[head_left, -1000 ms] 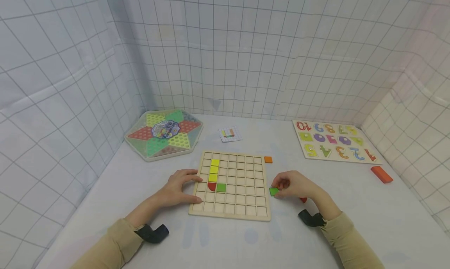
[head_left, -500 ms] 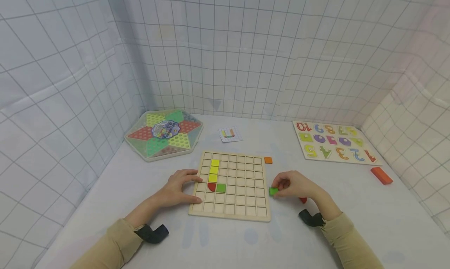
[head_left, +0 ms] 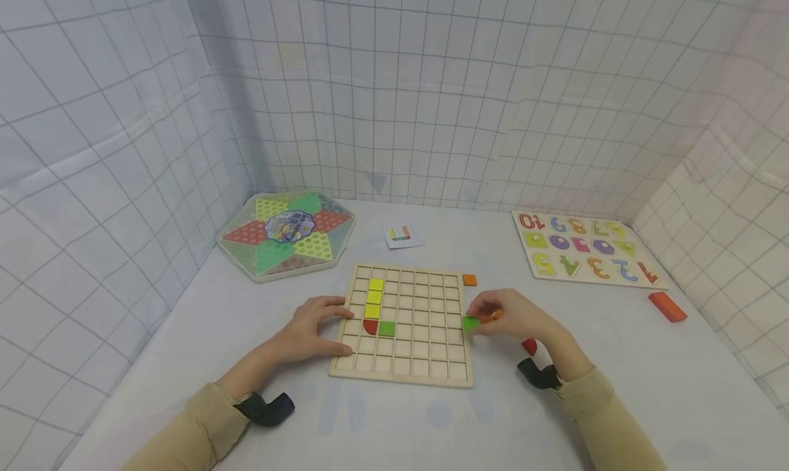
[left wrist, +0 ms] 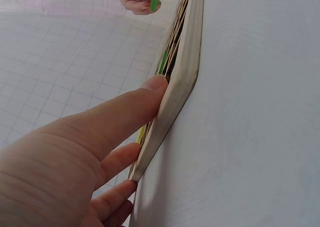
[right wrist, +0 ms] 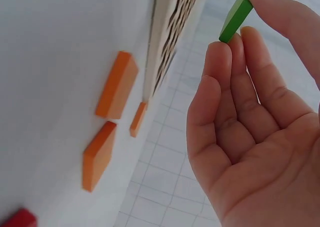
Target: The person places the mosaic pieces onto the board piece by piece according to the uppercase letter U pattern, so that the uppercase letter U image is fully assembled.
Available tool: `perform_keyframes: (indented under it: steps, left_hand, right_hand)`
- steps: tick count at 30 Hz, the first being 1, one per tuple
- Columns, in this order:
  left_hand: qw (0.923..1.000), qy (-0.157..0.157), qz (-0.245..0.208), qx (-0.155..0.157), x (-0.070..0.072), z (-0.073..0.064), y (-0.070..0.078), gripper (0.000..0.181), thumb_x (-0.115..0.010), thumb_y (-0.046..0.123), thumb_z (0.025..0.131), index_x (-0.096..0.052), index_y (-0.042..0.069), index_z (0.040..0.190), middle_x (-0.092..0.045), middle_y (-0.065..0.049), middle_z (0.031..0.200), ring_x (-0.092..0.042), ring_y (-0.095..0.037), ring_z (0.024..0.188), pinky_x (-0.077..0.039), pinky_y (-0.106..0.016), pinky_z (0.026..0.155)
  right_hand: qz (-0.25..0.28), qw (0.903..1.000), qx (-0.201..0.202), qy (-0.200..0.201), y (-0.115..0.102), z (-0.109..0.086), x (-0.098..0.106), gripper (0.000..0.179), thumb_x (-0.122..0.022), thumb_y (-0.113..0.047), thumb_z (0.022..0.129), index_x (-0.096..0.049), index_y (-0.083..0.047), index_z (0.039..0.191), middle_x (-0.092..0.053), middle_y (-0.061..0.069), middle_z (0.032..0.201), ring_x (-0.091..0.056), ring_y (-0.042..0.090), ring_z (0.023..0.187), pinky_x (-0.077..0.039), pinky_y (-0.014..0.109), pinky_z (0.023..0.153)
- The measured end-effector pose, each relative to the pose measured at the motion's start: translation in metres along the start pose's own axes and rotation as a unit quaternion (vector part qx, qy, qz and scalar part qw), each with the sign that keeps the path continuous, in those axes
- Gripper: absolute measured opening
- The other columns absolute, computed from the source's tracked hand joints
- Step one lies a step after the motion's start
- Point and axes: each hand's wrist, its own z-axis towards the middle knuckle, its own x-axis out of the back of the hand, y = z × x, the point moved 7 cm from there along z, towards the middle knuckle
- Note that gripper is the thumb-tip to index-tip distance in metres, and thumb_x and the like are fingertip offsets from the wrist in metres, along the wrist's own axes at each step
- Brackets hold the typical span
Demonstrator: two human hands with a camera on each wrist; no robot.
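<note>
My right hand (head_left: 516, 313) pinches a green square tile (right wrist: 236, 16) between thumb and fingertips, off the table at the right edge of the wooden grid board (head_left: 422, 317). Along the board's left edge rests my left hand (head_left: 305, 328); its thumb and fingers are spread and touch the rim. On the board, three yellow square tiles (head_left: 374, 298) stand in a column. Below them lies a red rounded piece (head_left: 370, 327), with another green tile (head_left: 387, 329) to its right. Orange tiles (right wrist: 117, 87) lie on the table below my right hand, partly hidden in the head view.
A red piece (head_left: 529, 346) lies near my right wrist, and an orange tile (head_left: 470, 280) by the board's upper right corner. Behind are a small pattern card (head_left: 403, 234), a hexagonal Chinese checkers set (head_left: 286, 235) and a number puzzle (head_left: 588, 248). An orange-red block (head_left: 668, 307) lies far right.
My right hand has lifted the green tile from the table and moved left and away to the board's right edge, uncovering orange and red pieces. My left hand stays put.
</note>
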Motion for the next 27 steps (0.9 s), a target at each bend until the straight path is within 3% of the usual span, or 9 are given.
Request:
perform_keyframes:
  steps: [4,9,11,16,27]
  left_hand:
    - [1.0000,-0.001,0.000,0.003,0.000,0.000,0.000,0.058,-0.078,0.047,0.071,-0.062,0.019,0.119,-0.040,-0.010,0.141,-0.027,-0.034,0.132,-0.014,-0.060,0.103]
    - [1.0000,-0.001,0.001,0.003,0.001,0.000,0.001,0.058,-0.079,0.046,0.071,-0.063,0.018,0.119,-0.040,-0.010,0.141,-0.027,-0.033,0.132,-0.015,-0.060,0.103]
    - [1.0000,-0.001,0.002,0.002,0.001,0.000,0.001,0.058,-0.079,0.046,0.071,-0.063,0.018,0.119,-0.040,-0.010,0.141,-0.027,-0.034,0.132,-0.015,-0.060,0.103]
    - [1.0000,0.001,0.002,0.001,0.001,0.000,0.002,0.058,-0.079,0.045,0.071,-0.063,0.018,0.119,-0.040,-0.010,0.141,-0.027,-0.034,0.132,-0.015,-0.060,0.103]
    - [1.0000,-0.003,-0.005,0.005,0.002,-0.001,0.004,0.058,-0.079,0.044,0.071,-0.063,0.017,0.119,-0.040,-0.011,0.141,-0.026,-0.035,0.133,-0.013,-0.060,0.103]
  right_hand:
    - [0.000,0.9999,0.012,-0.005,-0.009,0.007,-0.001,0.021,-0.078,-0.025,0.078,-0.067,-0.017,0.094,-0.065,-0.008,0.091,-0.059,0.016,0.088,-0.050,0.037,0.080]
    - [0.001,0.9999,-0.002,-0.017,-0.020,0.017,-0.007,0.022,-0.078,-0.029,0.077,-0.066,-0.020,0.094,-0.065,-0.008,0.091,-0.058,0.017,0.088,-0.052,0.033,0.061]
    - [-0.005,0.9997,0.000,-0.022,-0.026,0.022,-0.011,0.022,-0.078,-0.029,0.077,-0.066,-0.020,0.093,-0.064,-0.008,0.090,-0.058,0.016,0.087,-0.051,0.032,0.060]
    - [-0.021,0.9987,0.031,-0.033,-0.040,0.035,-0.021,0.020,-0.077,-0.027,0.078,-0.067,-0.019,0.093,-0.064,-0.011,0.087,-0.058,0.010,0.082,-0.048,0.030,0.077]
    - [-0.033,0.9967,0.043,-0.061,-0.056,0.060,-0.045,0.020,-0.080,-0.025,0.075,-0.067,-0.020,0.090,-0.063,-0.011,0.082,-0.056,0.010,0.076,-0.047,0.027,0.070]
